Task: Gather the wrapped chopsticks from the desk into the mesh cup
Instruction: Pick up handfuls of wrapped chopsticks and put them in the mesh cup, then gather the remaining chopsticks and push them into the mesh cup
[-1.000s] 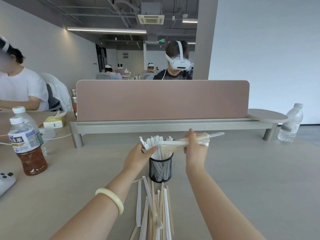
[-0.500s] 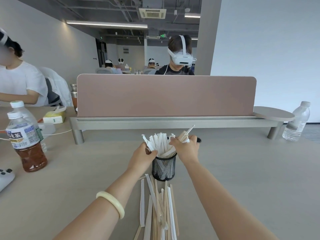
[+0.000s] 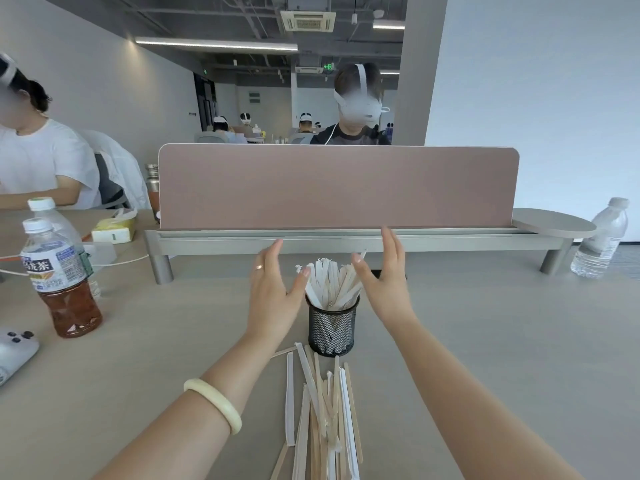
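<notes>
Nearest us, a loose pile of chopsticks (image 3: 322, 417) lies on the desk (image 3: 485, 358), running from the near edge up to the foot of the cup (image 3: 331, 325). Our two forearms reach over the desk on either side of that pile, the left one with a pale bangle (image 3: 214, 403) at the wrist.

Just past the pile stands the black mesh cup, upright, packed with wrapped chopsticks that fan out above its rim (image 3: 331, 282).

Our left hand (image 3: 273, 292) is to the left of the cup, spread wide, palm turned toward the bundle; its thumb tip touches or nearly touches the leftmost wrappers, we cannot tell which. There is a ring on one finger. It grips nothing.

Our right hand (image 3: 386, 275) mirrors it on the right, fingers straight and pointing up, thumb close to the right side of the bundle. It too is fully open and empty.

To the left, near the desk edge, are a white controller (image 3: 14, 351) and a tea bottle (image 3: 57, 278). Farther back a pink divider (image 3: 337, 187) spans the desk, with a water bottle (image 3: 602, 237) at the far right.
</notes>
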Tool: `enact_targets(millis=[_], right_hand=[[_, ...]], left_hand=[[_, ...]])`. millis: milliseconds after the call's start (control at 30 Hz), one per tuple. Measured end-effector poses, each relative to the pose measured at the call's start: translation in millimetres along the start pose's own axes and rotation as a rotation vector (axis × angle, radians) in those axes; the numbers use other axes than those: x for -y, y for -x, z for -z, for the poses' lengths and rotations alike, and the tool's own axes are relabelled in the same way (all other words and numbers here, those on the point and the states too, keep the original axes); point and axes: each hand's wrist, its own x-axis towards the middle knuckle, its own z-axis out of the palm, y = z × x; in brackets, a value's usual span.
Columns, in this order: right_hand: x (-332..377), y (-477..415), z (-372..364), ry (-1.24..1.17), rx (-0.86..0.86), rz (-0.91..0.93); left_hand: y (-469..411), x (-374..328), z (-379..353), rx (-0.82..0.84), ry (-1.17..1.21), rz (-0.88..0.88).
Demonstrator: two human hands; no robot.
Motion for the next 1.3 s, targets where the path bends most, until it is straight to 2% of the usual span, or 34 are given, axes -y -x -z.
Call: enact_targets(millis=[100,167,267,333,467,500,567,633,667,700,767,833,967,1100,1300], right_hand=[[-7,-3,0,0.282,0.168,0.174],[-17,1,-3,0.393,0.281,0.117],[-21,7,1,0.352,0.316,0.002],[-20,9,3,0.315,0.291,0.033],[-19,9,2,0.267,0.391,0.008],[-18,9,2,0.227,0.363,0.01],[-15,12,7,0.137,0.195,0.005],[-17,23,18,0.115,-0.026,-0.065],[-21,30,24,0.163,-0.08,-0.119],[-27,39,29,0.255,-0.051,-0.193],[-37,61,30,0.436,0.186,-0.351],[-39,84,22,0.505,0.417,-0.447],[-18,117,-2,0.624,0.523,-0.403],[1,128,-18,0.801,0.593,-0.371],[8,116,-9,0.827,0.667,-0.398]], left_hand=[[-3,-7,-3,0.176,-0.123,-0.216],[-1,0,-10,0.307,-0.202,-0.226],[2,12,-14,0.383,-0.221,-0.146],[2,15,-14,0.386,-0.189,-0.133],[3,14,-7,0.471,-0.076,-0.091],[4,13,-2,0.465,-0.031,-0.062],[7,14,8,0.348,0.029,0.006],[13,27,18,0.202,-0.055,0.087],[17,37,23,0.212,-0.169,0.148],[23,46,27,0.297,-0.323,0.211],[39,57,31,0.591,-0.605,0.284],[52,57,31,0.736,-0.72,0.278],[58,38,29,0.7,-0.731,0.304],[70,17,28,0.784,-0.77,0.304],[84,-6,35,0.865,-0.799,0.292]])
